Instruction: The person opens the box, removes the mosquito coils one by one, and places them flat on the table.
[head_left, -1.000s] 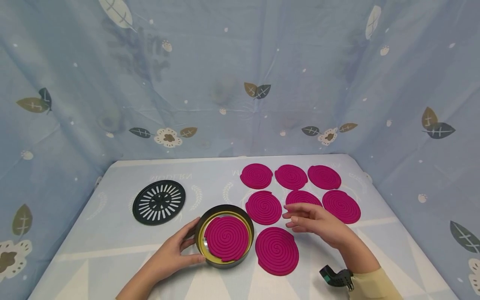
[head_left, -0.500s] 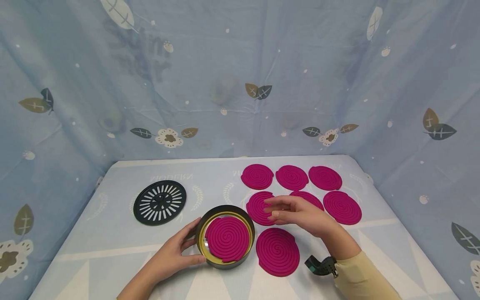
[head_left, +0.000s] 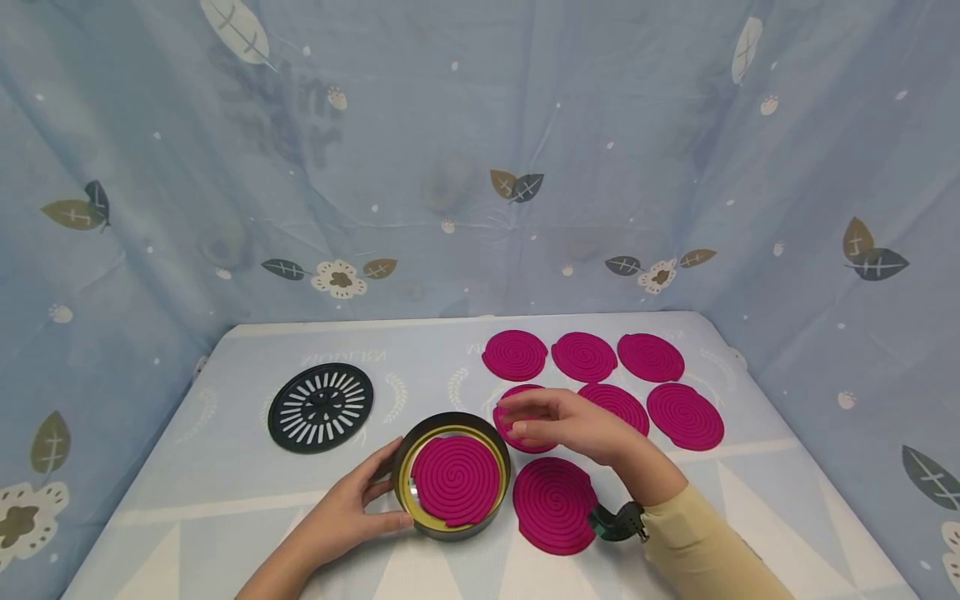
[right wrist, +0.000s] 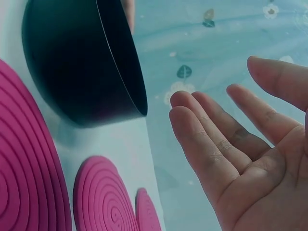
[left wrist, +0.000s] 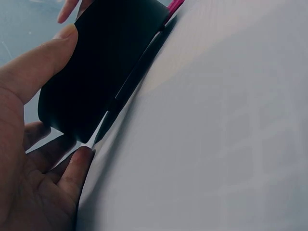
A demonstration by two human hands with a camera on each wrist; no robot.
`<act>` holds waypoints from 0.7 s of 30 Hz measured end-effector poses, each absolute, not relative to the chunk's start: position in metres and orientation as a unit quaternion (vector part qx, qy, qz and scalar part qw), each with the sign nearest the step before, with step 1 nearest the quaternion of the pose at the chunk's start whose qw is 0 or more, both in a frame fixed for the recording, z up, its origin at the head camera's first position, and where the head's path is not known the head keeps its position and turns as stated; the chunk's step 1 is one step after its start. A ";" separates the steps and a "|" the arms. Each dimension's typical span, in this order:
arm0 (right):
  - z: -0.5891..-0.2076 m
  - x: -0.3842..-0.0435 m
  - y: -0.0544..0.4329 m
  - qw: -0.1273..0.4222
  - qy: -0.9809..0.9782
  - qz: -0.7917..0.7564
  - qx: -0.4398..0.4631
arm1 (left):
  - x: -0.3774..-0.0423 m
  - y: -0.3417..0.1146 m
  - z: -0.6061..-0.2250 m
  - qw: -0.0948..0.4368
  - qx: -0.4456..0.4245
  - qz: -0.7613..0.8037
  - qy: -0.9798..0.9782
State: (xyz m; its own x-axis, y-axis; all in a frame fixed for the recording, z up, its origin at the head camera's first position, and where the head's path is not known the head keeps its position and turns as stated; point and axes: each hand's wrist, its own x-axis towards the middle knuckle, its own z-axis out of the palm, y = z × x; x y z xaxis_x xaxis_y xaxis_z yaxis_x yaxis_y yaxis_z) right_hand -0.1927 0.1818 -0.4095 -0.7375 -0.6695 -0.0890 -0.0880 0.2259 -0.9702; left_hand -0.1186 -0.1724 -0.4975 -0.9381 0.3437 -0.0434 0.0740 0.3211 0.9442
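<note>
My left hand (head_left: pixel 348 512) grips the near left side of a round dark tin (head_left: pixel 450 419) with a yellow inner ring. In the left wrist view, the thumb lies along the tin's black wall (left wrist: pixel 106 62) and the fingers reach round the other side. Inside the tin lies a magenta spiral mosquito coil (head_left: pixel 455 482). My right hand (head_left: pixel 566 423) hovers with loosely extended fingers over another coil (head_left: pixel 528 444), partly covering it. Nothing is held in it. Its palm shows beside the tin in the right wrist view. A further coil (head_left: pixel 553 504) lies just right of the tin.
More magenta coils (head_left: pixel 585 357) lie in two rows at the back right. A black slotted round lid (head_left: pixel 320 408) rests on the left of the table. A dark wrist camera (head_left: pixel 618 522) sits at the right sleeve. Patterned blue curtains (head_left: pixel 480 167) surround the table.
My right hand has moved left, from beside the middle coil of the second row to over the left coil. The left hand and the tin have stayed put.
</note>
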 end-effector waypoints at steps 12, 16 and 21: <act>-0.413 -0.196 0.157 0.290 0.734 -0.554 -0.264 | -0.119 -0.172 -0.498 0.120 0.128 0.567 0.805; -0.413 -0.196 0.148 0.301 0.742 -0.536 -0.268 | -0.120 -0.173 -0.498 0.121 0.130 0.569 0.803; -0.414 -0.195 0.138 0.307 0.747 -0.520 -0.278 | -0.120 -0.172 -0.499 0.121 0.134 0.568 0.803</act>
